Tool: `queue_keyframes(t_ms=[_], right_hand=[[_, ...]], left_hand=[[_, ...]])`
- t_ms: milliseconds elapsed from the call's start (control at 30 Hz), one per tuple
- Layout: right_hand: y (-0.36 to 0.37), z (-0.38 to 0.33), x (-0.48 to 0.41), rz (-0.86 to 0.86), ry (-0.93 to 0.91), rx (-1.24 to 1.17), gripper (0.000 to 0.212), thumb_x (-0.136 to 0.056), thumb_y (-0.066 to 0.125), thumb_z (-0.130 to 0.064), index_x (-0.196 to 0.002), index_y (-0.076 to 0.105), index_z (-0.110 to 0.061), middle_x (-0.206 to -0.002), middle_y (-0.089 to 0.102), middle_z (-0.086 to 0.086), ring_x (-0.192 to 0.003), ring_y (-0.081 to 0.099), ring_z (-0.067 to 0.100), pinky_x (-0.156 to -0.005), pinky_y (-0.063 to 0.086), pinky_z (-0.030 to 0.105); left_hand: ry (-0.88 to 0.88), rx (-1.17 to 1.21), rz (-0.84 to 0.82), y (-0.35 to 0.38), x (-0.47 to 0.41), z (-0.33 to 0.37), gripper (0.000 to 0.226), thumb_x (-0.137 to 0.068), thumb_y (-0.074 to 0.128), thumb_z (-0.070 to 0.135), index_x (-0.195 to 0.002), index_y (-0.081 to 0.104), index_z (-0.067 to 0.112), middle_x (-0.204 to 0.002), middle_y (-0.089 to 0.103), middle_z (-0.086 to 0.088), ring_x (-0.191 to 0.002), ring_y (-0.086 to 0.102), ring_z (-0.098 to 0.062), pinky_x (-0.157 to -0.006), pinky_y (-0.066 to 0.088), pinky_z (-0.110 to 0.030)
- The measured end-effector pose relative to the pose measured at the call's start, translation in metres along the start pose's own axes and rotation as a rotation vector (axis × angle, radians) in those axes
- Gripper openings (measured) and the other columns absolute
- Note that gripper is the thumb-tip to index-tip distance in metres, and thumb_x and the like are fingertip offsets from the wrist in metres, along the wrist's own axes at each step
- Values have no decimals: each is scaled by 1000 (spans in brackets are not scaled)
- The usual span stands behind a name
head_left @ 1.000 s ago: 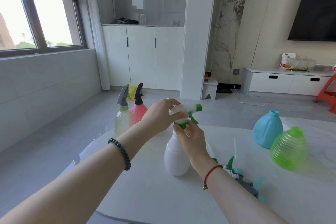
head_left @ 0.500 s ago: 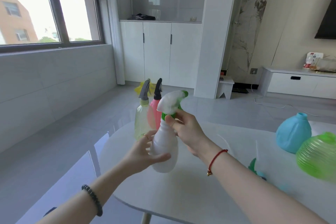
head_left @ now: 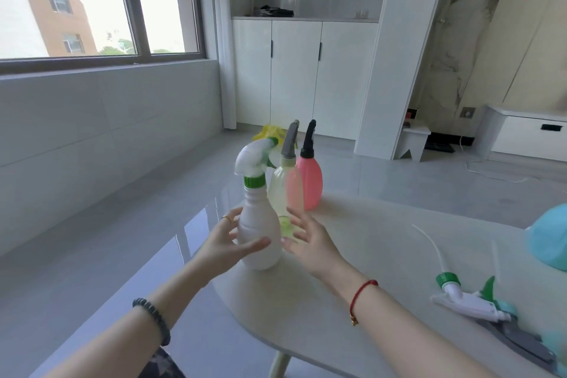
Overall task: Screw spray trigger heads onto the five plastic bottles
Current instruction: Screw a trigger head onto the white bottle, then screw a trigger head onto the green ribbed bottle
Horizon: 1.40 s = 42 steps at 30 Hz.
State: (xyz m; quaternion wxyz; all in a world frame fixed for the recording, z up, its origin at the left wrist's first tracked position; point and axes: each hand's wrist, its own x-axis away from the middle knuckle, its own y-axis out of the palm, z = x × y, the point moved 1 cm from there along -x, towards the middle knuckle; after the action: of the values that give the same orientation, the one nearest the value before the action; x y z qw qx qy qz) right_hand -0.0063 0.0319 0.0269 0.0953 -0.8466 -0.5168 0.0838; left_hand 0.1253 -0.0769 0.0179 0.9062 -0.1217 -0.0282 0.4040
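Observation:
A white bottle [head_left: 259,236] with a white and green trigger head [head_left: 253,163] stands upright near the table's left edge. My left hand [head_left: 227,242] wraps its lower body, thumb across the front. My right hand [head_left: 310,239] hovers just right of it, fingers spread, holding nothing. Right behind stand a pale yellow bottle [head_left: 283,190] with a grey trigger head and a pink bottle [head_left: 310,182] with a black one. A blue bottle [head_left: 549,239] shows at the right edge. Loose trigger heads [head_left: 469,305] with dip tubes lie at the right front.
The white table [head_left: 368,258] has a curved edge close to the white bottle on its left, with glossy grey floor beyond. White cabinets [head_left: 294,77] and a pillar stand at the back, and a low white drawer unit [head_left: 527,135] stands at the right.
The white bottle with its trigger head has gone left and now stands beside the yellow bottle. My right hand has left the trigger head and opened. My left hand stays low on the bottle.

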Motion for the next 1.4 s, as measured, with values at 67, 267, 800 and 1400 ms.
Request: queue_keyframes(t_ms=[67,267,800,1400], right_hand=[[6,11,3,-20,16,51,61,-83,58,-6,-136,34,-27,-141,40,5,-115,46,18,-90,42,24],[22,20,7,-46,35,-43,70,-84,53,-2,-139,23,-33,-123,43,-9,-105,55,13,-74,46,8],[-90,32,47,136,28,24,67,-84,58,-7,-140,25,-25,-142,37,12,-106,53,19,-86,41,26],[-351,57,179,988,-94,261,47,-75,70,-11,-118,51,-19,-110,57,4,-93,58,21,-78,43,23]], left_hand=[[6,-13,-14,0,-3,0,67,-64,80,29,-118,41,38,-111,56,19,-103,53,4,-66,47,-12],[22,-51,15,8,-4,-3,72,-65,79,22,-119,34,39,-114,53,16,-107,52,-4,-76,46,-14],[108,-224,140,81,56,31,92,-67,74,39,-139,18,25,-139,28,4,-116,37,-10,-100,37,-31],[267,-231,-426,343,9,119,87,-69,67,51,-138,18,31,-145,30,-1,-130,34,-18,-107,34,-41]])
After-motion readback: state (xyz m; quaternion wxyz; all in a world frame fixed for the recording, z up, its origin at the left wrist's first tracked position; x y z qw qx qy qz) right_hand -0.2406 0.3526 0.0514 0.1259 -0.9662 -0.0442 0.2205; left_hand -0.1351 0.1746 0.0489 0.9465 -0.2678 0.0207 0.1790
